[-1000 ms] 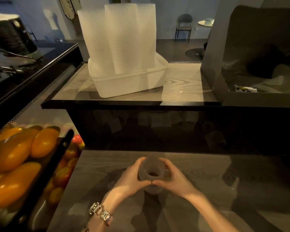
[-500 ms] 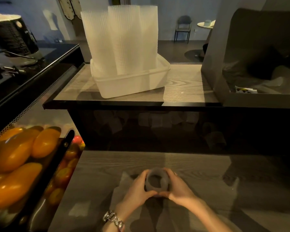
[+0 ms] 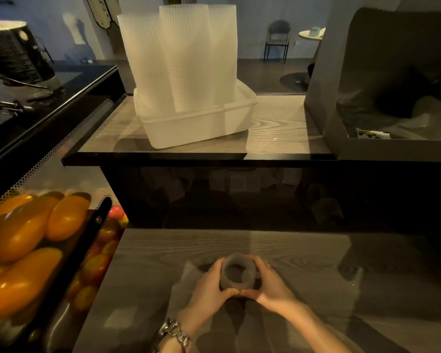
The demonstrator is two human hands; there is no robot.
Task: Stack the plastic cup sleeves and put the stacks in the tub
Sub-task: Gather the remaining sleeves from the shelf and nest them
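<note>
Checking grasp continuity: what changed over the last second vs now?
Both hands, left hand and right hand, keep gripping the cup sleeve stack and have lowered it toward the wooden counter; its open top now faces the camera more squarely. Nothing was let go. The tub with its tall sleeve stacks stays put on the upper shelf.

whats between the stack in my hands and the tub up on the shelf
Head view: bare wooden counter, then the dark glass front under the shelf edge carrying the tub.
</note>
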